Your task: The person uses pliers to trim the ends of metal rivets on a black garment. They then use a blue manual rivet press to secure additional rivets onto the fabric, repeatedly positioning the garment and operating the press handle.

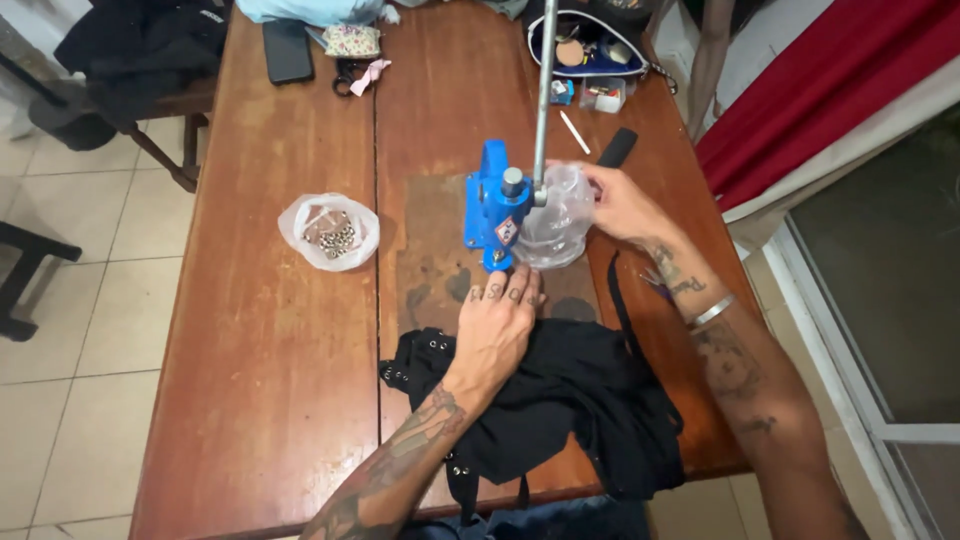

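The blue press [495, 205] sits mid-table on a dark mat [430, 260]. The left hand [497, 325] lies flat, fingers together, pinning black fabric [580, 400] at its base. The right hand [620, 200] reaches into a clear plastic bag [555, 215], fingertips hidden, so its grip's unclear.

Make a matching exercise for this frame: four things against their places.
1. press
2. bag of eyelets
3. black garment
4. phone

a. far left of the table
b. under the left hand
c. on the dark board at the centre
d. left of the press, standing apart

Pairs: 1-c, 2-d, 3-b, 4-a
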